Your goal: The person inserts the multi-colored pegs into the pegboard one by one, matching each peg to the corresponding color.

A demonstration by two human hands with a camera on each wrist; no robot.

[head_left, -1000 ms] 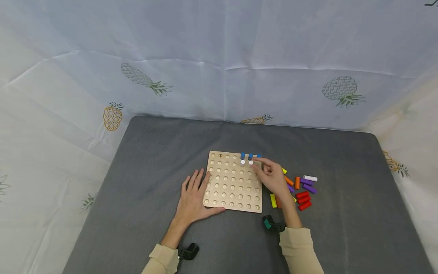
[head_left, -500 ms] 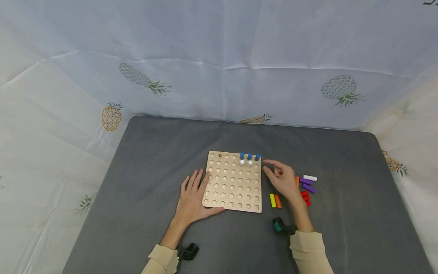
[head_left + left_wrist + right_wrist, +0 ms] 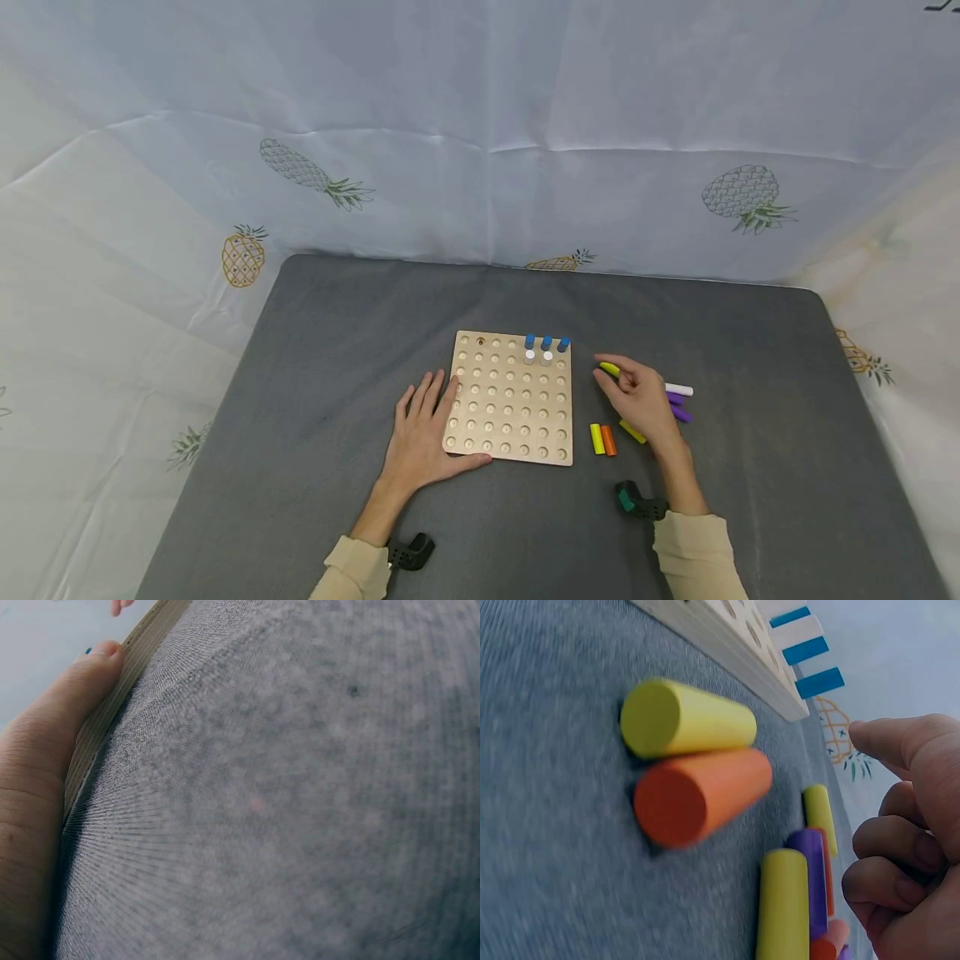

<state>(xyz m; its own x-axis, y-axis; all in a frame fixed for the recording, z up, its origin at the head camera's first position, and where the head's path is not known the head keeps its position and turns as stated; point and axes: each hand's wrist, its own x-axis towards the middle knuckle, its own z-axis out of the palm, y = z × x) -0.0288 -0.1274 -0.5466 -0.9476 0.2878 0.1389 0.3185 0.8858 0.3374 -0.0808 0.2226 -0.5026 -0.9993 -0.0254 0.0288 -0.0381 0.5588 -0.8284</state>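
Observation:
A square wooden pegboard with rows of round holes lies on the grey cloth. In its far right part stand upright blue pegs and white pegs. My left hand lies at the board's left front corner, fingers spread. Its thumb runs along the front edge in the left wrist view. Right of the board, my right hand hovers over loose pegs, holding nothing. Its index finger points out, the other visible fingers curl. A yellow peg shows beyond its thumb and index finger.
Beside the board's right edge lie a yellow peg and an orange peg, side by side. A white peg and purple pegs lie right of my right hand, which hides others. A pineapple-print curtain hangs behind the table.
My right hand has left the white peg standing on the board and moved right, over the loose pegs. My left hand stays at the board's corner.

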